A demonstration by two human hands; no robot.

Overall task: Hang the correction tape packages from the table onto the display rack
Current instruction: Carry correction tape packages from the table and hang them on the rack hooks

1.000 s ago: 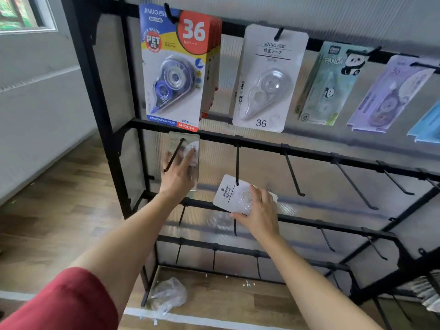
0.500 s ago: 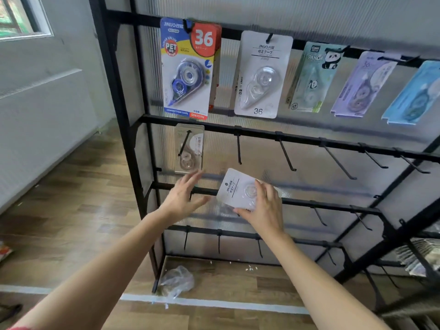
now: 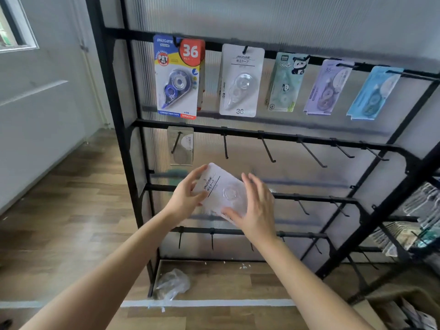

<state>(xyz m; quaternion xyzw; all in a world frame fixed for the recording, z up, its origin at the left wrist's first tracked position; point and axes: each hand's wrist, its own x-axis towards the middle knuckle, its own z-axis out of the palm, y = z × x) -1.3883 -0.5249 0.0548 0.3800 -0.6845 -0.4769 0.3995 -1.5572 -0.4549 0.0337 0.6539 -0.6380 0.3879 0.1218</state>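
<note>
Head view: the correction tape package (image 3: 222,191) is held tilted before the display rack (image 3: 285,139), gripped at 9 o'clock by the left hand (image 3: 185,198) and at 4 o'clock by the right hand (image 3: 257,210). It should be turned straight, then slid onto the empty hook (image 3: 225,148) at 12 o'clock.

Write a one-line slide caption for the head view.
Left hand and right hand hold a white blister-card correction tape package before the black metal display rack.
</note>
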